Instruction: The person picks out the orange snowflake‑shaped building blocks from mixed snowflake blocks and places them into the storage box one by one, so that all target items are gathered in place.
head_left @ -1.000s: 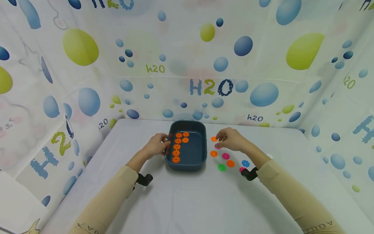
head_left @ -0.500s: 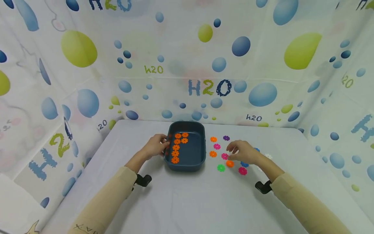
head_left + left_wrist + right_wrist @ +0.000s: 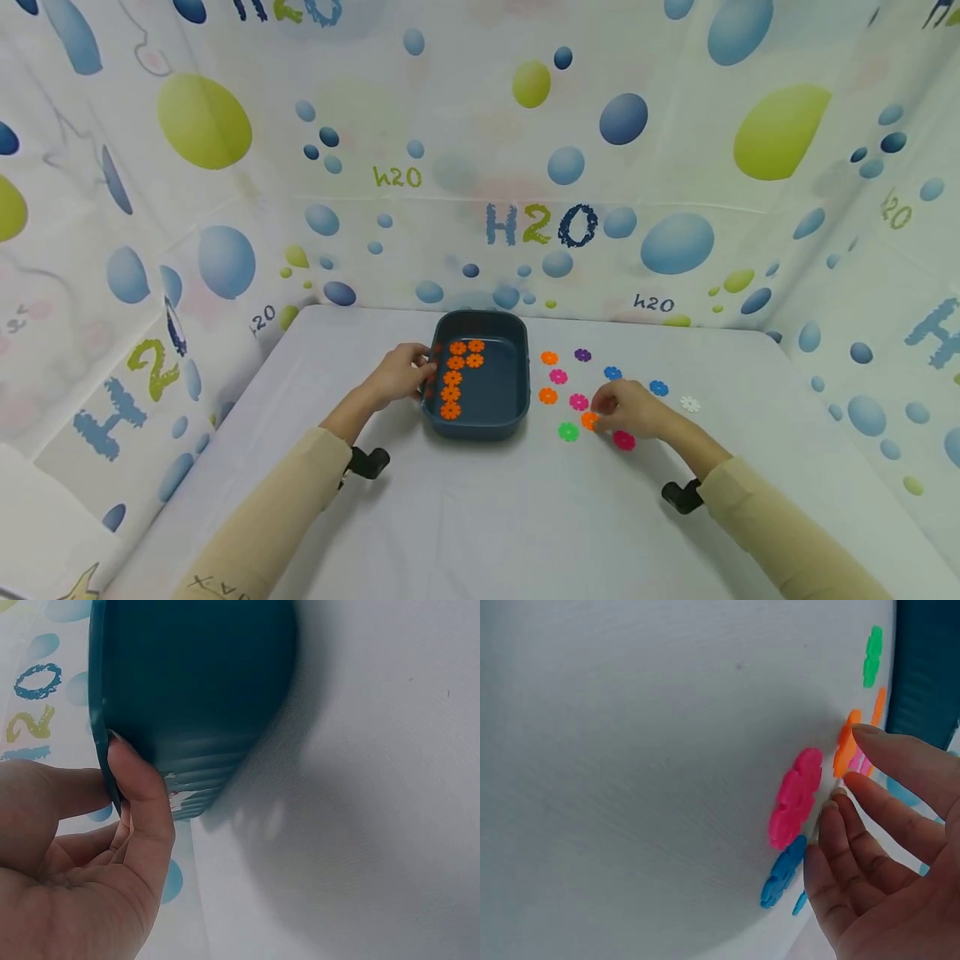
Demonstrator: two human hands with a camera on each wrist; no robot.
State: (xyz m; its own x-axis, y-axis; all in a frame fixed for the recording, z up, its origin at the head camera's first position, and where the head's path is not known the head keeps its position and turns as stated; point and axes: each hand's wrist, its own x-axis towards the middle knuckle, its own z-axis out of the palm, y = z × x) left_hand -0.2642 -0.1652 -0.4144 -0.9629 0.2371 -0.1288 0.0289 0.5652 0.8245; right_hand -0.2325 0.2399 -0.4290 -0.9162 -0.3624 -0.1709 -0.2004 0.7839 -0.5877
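At the left side of a dark blue plastic bin (image 3: 492, 387), my left hand (image 3: 397, 372) holds the rim. In the left wrist view, thumb and fingers pinch that rim (image 3: 97, 712) from both sides. Inside the bin, several orange flower-shaped plastic pieces (image 3: 452, 377) form a column with a short second one beside it. My right hand (image 3: 633, 408) is over the table right of the bin. Its thumb and index finger stand apart at opposite edges of an orange flower piece (image 3: 846, 744), which lies flat on the cloth. Whether they grip it cannot be told.
Loose flower pieces lie right of the bin: green (image 3: 568, 432), purple (image 3: 582, 355), white (image 3: 689, 404), blue (image 3: 658, 388), dark pink (image 3: 624, 440), and more pink and orange ones. White cloth (image 3: 480, 517) covers the table, and a printed curtain (image 3: 450, 175) hangs behind.
My right hand has moved right and toward me, from the upper orange and pink pieces down to the lower orange piece. The left hand stays on the rim.
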